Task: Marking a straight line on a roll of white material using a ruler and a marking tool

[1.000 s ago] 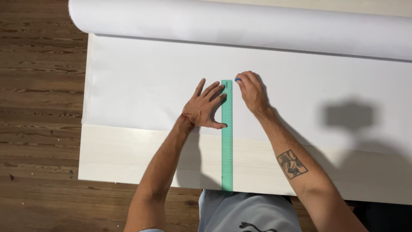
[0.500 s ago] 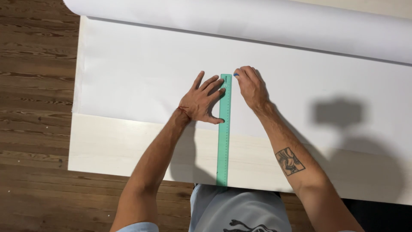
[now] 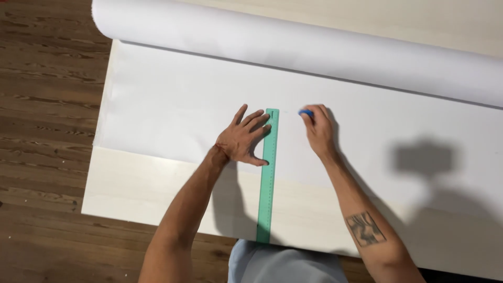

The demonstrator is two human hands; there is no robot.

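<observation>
A long green ruler (image 3: pixel 268 178) lies straight across the unrolled white sheet (image 3: pixel 173 105), its near end over the table edge. My left hand (image 3: pixel 242 139) lies flat with fingers spread, pressing on the ruler's far part. My right hand (image 3: pixel 317 131) is a little to the right of the ruler's far end, fingers closed on a small blue object (image 3: pixel 305 112) whose tip rests on the sheet.
The thick white roll (image 3: pixel 293 44) lies across the far side of the pale wooden table (image 3: pixel 136 194). Dark wooden floor (image 3: pixel 42 105) runs along the left. A shadow falls on the sheet at the right.
My right hand has moved away from the ruler's far end to the right, and the blue object now shows. My left hand and the ruler stay in place.
</observation>
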